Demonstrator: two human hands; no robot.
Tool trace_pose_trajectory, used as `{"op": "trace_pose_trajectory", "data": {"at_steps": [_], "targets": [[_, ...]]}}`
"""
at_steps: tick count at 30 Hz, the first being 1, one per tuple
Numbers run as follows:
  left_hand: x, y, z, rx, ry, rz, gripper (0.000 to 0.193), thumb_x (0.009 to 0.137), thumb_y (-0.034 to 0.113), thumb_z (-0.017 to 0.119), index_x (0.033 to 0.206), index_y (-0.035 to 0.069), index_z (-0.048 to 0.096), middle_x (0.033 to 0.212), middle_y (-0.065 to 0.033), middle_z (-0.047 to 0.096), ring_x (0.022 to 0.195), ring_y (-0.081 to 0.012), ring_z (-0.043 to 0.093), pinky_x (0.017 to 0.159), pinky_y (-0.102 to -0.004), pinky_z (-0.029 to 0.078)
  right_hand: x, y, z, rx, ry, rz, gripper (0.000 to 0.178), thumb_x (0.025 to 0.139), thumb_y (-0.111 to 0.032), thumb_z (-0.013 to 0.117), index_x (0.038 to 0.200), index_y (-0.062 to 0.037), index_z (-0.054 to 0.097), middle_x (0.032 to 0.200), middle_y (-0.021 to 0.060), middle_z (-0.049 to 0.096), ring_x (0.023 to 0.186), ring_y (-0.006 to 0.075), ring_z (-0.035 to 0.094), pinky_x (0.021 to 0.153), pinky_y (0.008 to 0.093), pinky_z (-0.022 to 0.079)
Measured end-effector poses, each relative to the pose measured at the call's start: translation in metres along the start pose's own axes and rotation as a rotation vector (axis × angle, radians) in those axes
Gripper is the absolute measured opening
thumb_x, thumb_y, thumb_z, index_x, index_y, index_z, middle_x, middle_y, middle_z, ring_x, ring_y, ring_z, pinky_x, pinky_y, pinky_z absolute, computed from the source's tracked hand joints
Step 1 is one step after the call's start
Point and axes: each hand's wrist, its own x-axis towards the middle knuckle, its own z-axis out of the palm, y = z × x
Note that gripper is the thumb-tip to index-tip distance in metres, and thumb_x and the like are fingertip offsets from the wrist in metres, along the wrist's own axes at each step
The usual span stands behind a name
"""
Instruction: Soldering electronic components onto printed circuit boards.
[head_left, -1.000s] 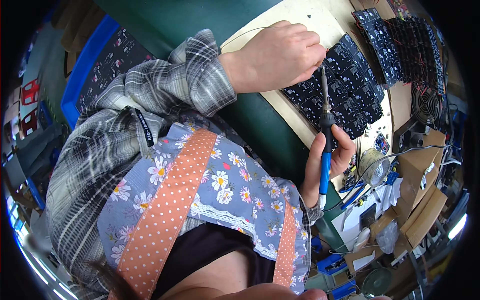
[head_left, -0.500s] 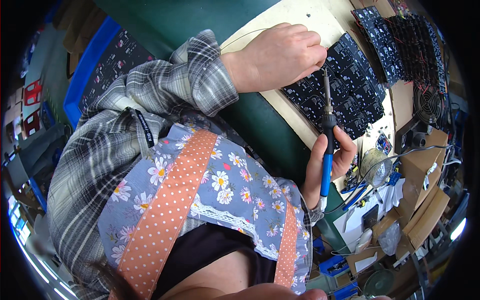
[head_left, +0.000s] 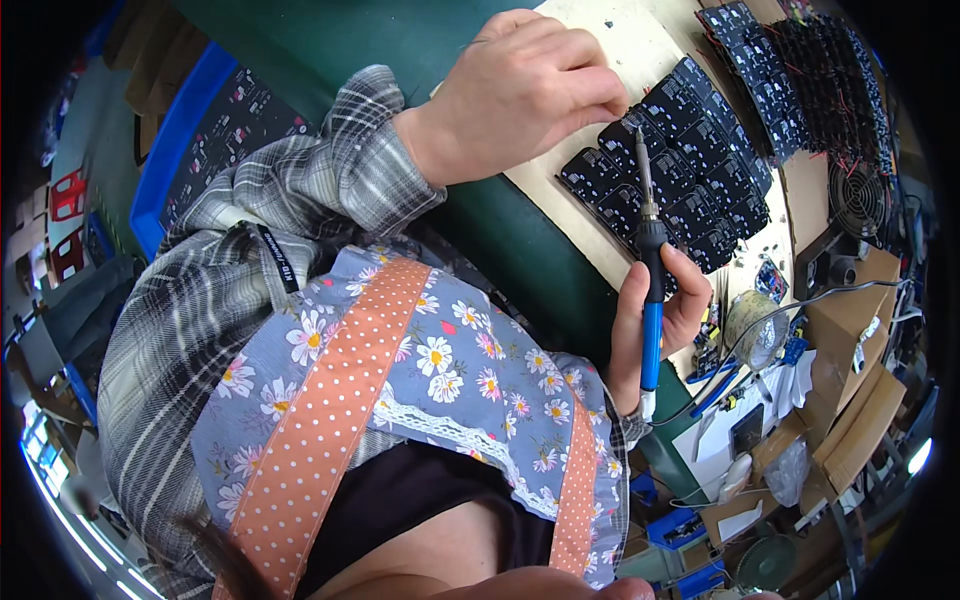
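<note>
My right hand [head_left: 629, 340] is closed round the handle of a soldering iron [head_left: 651, 245] with a blue and black grip. Its metal tip points away from me, over the top left part of a group of black circuit boards [head_left: 705, 190]. Above and left of that tip, my left hand [head_left: 525, 95] pinches thumb and forefinger together at the boards' upper left edge. A thin wire seems to run from this hand; what lies between the fingertips is mostly hidden.
The boards lie on a pale sheet [head_left: 560, 205] over a green tabletop [head_left: 490, 230]. More boards with red wires [head_left: 835, 95] stand stacked at the far right, near a round fan grille [head_left: 858, 195]. A solder-like spool [head_left: 755, 335], cardboard box [head_left: 850, 310] and blue tray [head_left: 165, 150] flank the work.
My left hand has drawn back a little to the left. The iron's tip has shifted slightly left, while my right hand keeps its grip on it.
</note>
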Motion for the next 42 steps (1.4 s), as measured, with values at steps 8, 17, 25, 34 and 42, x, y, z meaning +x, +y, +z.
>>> {"op": "trace_pose_trajectory", "data": {"at_steps": [8, 17, 25, 34, 42], "targets": [[-0.01, -0.009, 0.014, -0.013, -0.073, -0.035, 0.01, 0.074, 0.014, 0.065, 0.076, 0.011, 0.056, 0.072, 0.0008, 0.053, 0.068, -0.0184, 0.052, 0.066, -0.0318, 0.039, -0.002, 0.0, 0.0, 0.007, 0.042, 0.067, 0.032, 0.068, 0.001, 0.067, 0.097, -0.0019, 0.055, 0.089, 0.0113, 0.059, 0.082, 0.0196, 0.057, 0.078, 0.0289, 0.044], [-0.003, -0.005, 0.029, -0.051, -0.067, -0.009, 0.01, 0.073, 0.013, 0.063, 0.076, 0.01, 0.054, 0.072, -0.0021, 0.05, 0.072, -0.0198, 0.053, 0.067, -0.0328, 0.039, 0.0, -0.004, 0.001, 0.019, 0.022, 0.046, 0.031, 0.068, 0.001, 0.067, 0.097, -0.0016, 0.055, 0.089, 0.0113, 0.058, 0.082, 0.0193, 0.057, 0.078, 0.0293, 0.044], [-0.001, -0.003, 0.033, -0.033, -0.087, 0.019, 0.011, 0.073, 0.013, 0.063, 0.077, 0.01, 0.053, 0.074, -0.0025, 0.051, 0.074, -0.0203, 0.054, 0.068, -0.0328, 0.04, -0.002, -0.005, -0.001, -0.004, 0.025, 0.058, 0.031, 0.068, 0.001, 0.066, 0.096, -0.0014, 0.055, 0.089, 0.0115, 0.059, 0.082, 0.0195, 0.057, 0.079, 0.0296, 0.044], [-0.005, -0.003, 0.037, -0.078, -0.086, 0.028, 0.011, 0.075, 0.012, 0.063, 0.079, 0.009, 0.053, 0.076, -0.0034, 0.052, 0.073, -0.0213, 0.054, 0.068, -0.0327, 0.041, -0.001, -0.009, -0.002, -0.017, 0.027, 0.114, 0.031, 0.068, 0.002, 0.066, 0.097, -0.0012, 0.056, 0.091, 0.0115, 0.059, 0.084, 0.0195, 0.057, 0.081, 0.0295, 0.043], [-0.019, -0.009, 0.019, -0.253, -0.005, -0.101, 0.012, 0.076, 0.012, 0.065, 0.082, 0.007, 0.056, 0.081, -0.0038, 0.054, 0.071, -0.0213, 0.054, 0.064, -0.0305, 0.044, 0.005, -0.015, -0.01, -0.069, -0.031, 0.073, 0.03, 0.066, 0.002, 0.067, 0.094, -0.0015, 0.057, 0.089, 0.0113, 0.059, 0.082, 0.0204, 0.057, 0.079, 0.0299, 0.043]]}}
